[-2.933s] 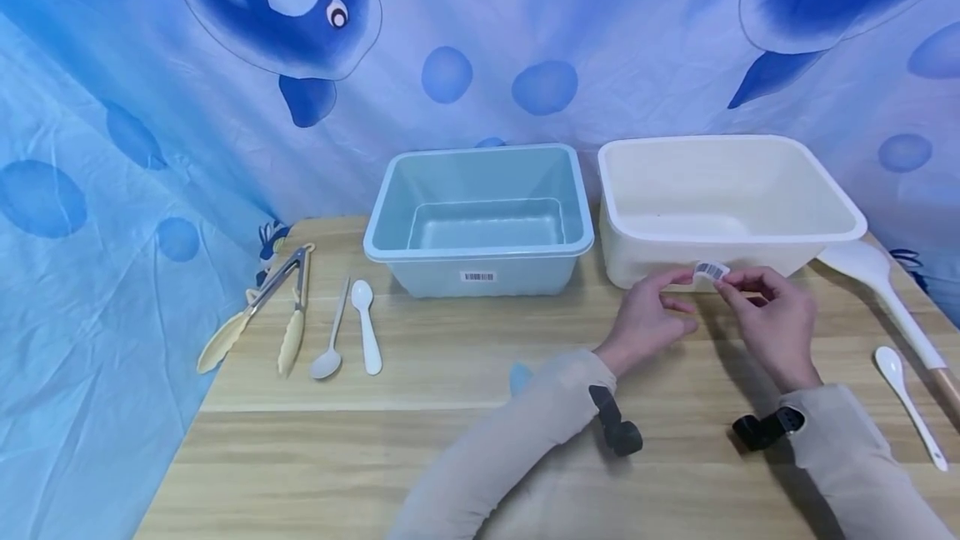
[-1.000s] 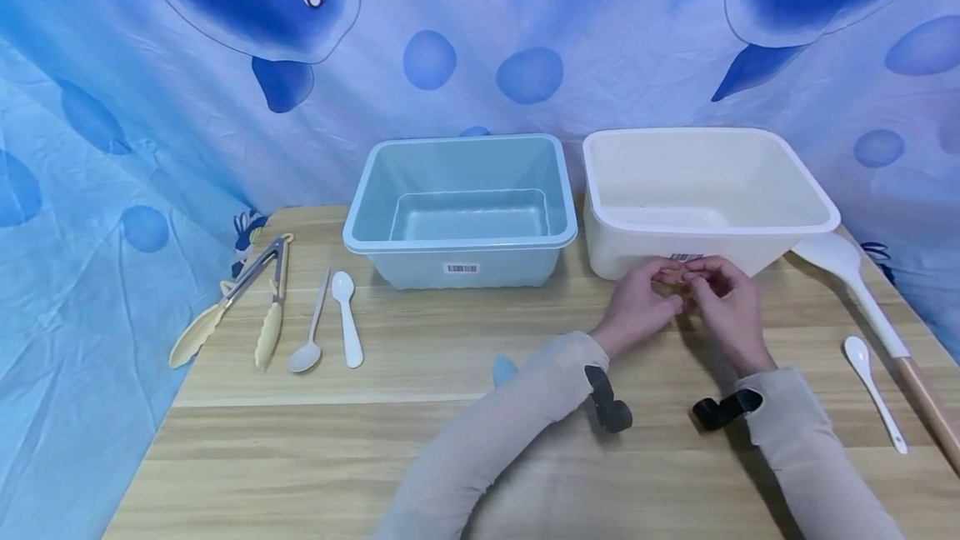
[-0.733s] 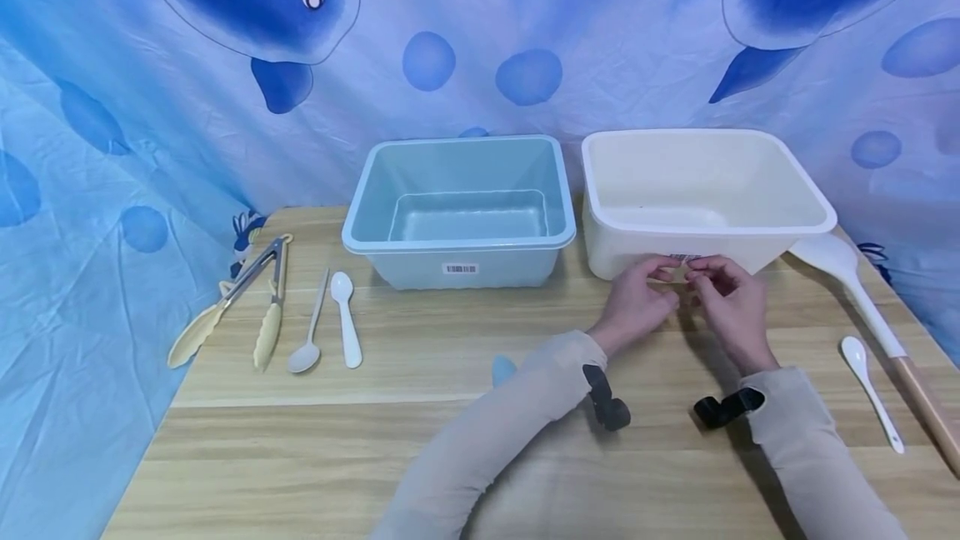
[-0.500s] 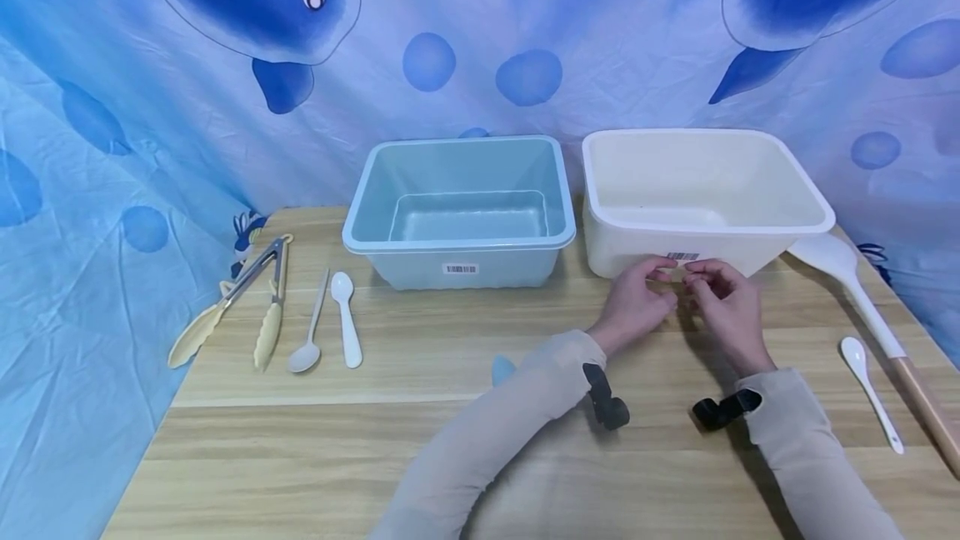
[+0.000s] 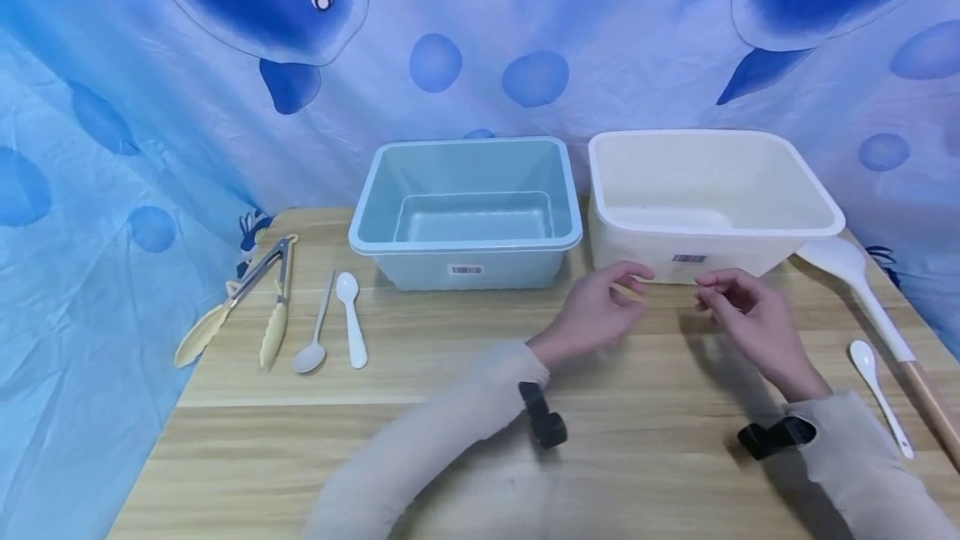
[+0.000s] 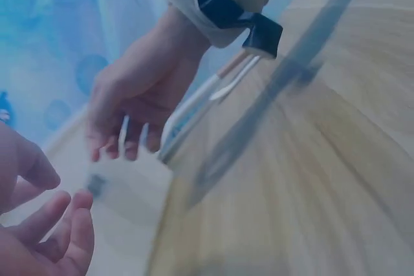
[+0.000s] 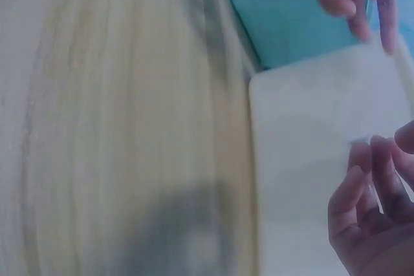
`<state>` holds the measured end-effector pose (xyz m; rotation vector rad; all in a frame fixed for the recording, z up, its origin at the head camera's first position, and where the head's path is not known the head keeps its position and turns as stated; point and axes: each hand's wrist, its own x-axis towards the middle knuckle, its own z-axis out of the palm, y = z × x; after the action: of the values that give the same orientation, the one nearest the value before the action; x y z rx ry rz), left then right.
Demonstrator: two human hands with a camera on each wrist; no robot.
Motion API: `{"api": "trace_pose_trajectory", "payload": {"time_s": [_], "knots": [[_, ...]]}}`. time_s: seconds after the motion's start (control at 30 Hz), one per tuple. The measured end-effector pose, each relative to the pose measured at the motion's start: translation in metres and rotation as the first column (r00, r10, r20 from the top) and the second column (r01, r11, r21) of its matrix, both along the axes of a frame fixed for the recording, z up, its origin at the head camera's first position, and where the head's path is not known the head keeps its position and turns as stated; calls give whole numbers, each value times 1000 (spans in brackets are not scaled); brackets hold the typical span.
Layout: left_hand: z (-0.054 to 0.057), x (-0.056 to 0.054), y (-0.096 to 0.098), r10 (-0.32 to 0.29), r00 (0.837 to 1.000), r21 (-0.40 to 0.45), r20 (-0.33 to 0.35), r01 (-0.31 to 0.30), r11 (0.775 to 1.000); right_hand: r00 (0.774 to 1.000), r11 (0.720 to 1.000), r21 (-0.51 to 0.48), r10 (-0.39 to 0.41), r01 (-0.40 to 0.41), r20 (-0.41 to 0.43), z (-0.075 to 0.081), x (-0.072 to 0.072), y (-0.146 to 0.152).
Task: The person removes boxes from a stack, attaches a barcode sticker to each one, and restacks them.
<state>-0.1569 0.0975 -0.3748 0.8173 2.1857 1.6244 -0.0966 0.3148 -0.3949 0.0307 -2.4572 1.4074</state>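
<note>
A white plastic bin (image 5: 637,250) stands at the back right of the table, with a barcode label (image 5: 688,258) flat on its front wall. My left hand (image 5: 596,307) is apart from the bin, in front of its left corner, fingers loosely bent around nothing. Just right of the label, my right hand (image 5: 757,319) hovers low before the wall, its thumb and fingertips near each other with nothing visible between them. In the right wrist view a gap shows between thumb and fingers. A light blue bin (image 5: 397,273) with its own barcode sticker (image 5: 466,270) sits left of the white one.
Tongs (image 5: 274,332), a grey spoon (image 5: 309,357) and a white spoon (image 5: 353,315) lie on the left of the table. On the right are a large white spoon with a wooden handle (image 5: 926,398) and a small white spoon (image 5: 877,386). A blue dolphin-print curtain hangs behind.
The barcode label went from between both hands onto the white bin's front. Both hands have since drawn apart, the left one back and leftward, the right one slightly rightward.
</note>
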Motion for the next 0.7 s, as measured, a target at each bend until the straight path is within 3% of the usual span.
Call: {"api": "trace_pose_trajectory", "payload": {"time_s": [0.1, 0.2, 0.37, 0.47, 0.57, 0.7], "knots": [[13, -1, -27, -41, 997, -5, -72, 40, 999, 998, 997, 71, 29, -25, -54, 12, 4, -6], [23, -4, -52, -59, 982, -20, -179, 56, 998, 994, 990, 137, 47, -33, -96, 25, 8, -12], [41, -8, -89, -3, 940, -38, -342, -11, 999, 978, 970, 233, 111, -68, -177, 49, 13, -19], [54, -11, -115, 61, 881, -54, -470, -97, 994, 966, 953, 302, 113, -39, -231, 65, 9, -17], [65, -21, -143, 131, 803, -76, -581, -214, 974, 966, 937, 346, 55, 37, -253, 79, 0, -8], [76, -41, -182, 234, 750, -118, -619, -383, 916, 977, 950, 291, -53, 112, -204, 92, -15, 14]]}}
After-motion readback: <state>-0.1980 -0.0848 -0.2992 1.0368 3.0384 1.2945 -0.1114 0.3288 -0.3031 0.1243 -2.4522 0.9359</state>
